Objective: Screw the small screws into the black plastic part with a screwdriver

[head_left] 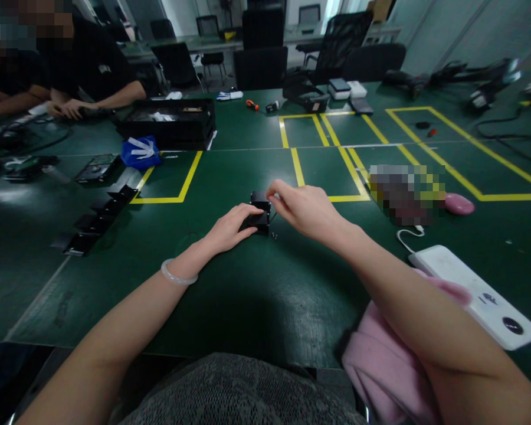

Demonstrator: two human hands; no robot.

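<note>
A small black block-like part (260,219) rests on the green table in front of me. My left hand (232,227) is closed on it from the left, fingers over its top and thumb along the near side. My right hand (303,206) is at the part's right side, thumb and forefinger pinched together. A thin dark line shows below that pinch, but what the fingers hold is too small to make out. Several tiny screws (274,235) lie on the table just right of the part.
A row of black parts (100,218) lies to the left, near a blue bag (140,152) and a black crate (168,127). At right are a white power bank (473,295) with a cable, pink cloth (389,360) and a pink object (459,203). People sit at far left.
</note>
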